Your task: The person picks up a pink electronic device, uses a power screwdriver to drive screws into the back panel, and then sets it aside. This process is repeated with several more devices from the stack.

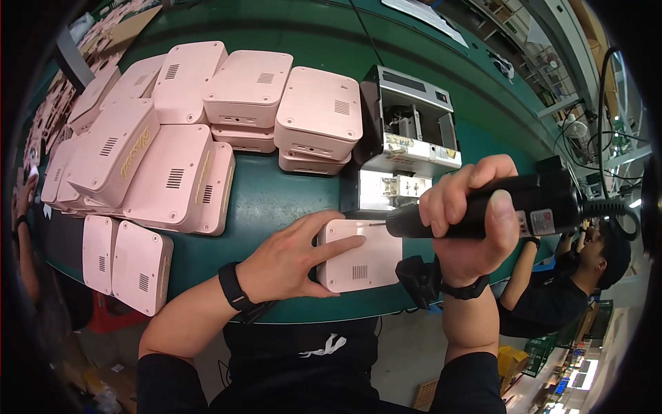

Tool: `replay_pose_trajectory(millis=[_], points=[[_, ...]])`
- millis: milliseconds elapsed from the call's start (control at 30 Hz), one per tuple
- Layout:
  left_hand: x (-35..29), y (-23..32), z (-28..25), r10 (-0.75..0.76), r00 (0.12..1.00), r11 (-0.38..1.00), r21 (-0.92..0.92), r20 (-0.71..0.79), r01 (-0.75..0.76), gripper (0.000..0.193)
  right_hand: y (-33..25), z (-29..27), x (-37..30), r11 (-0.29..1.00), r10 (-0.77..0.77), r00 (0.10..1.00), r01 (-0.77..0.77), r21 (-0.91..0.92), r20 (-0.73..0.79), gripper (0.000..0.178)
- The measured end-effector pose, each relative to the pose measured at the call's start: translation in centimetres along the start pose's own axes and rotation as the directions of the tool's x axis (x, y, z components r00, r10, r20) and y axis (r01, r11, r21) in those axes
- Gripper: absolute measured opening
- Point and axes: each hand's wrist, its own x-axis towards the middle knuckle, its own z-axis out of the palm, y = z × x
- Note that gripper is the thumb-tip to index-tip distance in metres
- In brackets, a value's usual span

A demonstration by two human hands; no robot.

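Note:
A pale pink plastic box [376,265] with rounded corners and a slotted vent lies on the green table in front of me. My left hand [289,257] grips its left side, thumb at the near edge and index finger stretched across the top. In my right hand [476,214] is a black corded electric screwdriver [541,200], held sideways with its nose to the left. Its thin bit reaches over the far part of the box; whether the tip touches a screw is too small to tell.
Several like pink boxes [169,176] are stacked at the left and back. A black-and-silver machine with an open top [407,121] stands just beyond the box. The screwdriver's coiled cord [610,207] runs off right. Another person [562,290] is at the right; a further person's arm shows far left.

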Motion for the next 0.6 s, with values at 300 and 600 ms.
replay_pose_trajectory(millis=[300, 600], points=[[0.0, 0.4, 0.0, 0.025, 1.000, 1.000, 0.013, -0.017, -0.024, 0.082, 0.2, -0.5, -0.8, 0.998, -0.051, 0.999, 0.051, 0.038, 0.000, 0.028], [1.3, 2.0, 1.0, 0.027, 0.998, 0.999, 0.039, 0.054, -0.029, 0.082, -3.9, -1.7, -0.2, 0.986, -0.158, 0.976, 0.149, -0.070, -0.150, 0.022]])
